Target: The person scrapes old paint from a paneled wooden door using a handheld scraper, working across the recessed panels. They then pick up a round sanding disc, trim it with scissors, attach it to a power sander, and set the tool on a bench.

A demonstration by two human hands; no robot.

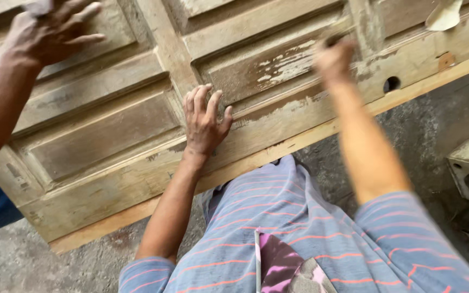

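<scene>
My left hand (204,122) lies flat, fingers spread, on the lower rail of an old paneled wooden door (109,135) laid level in front of me — paint flaking. My right hand (335,59), blurred, seems closed on something small against a panel; I cannot tell what. Another person's hand (50,32) rests at the far left.

Soft, even daylight without glare; shadows faint. The right hand (333,59) is motion-blurred (fingers indistinct), as is the co-worker's hand (50,30); the left hand (204,120) is sharp.
</scene>
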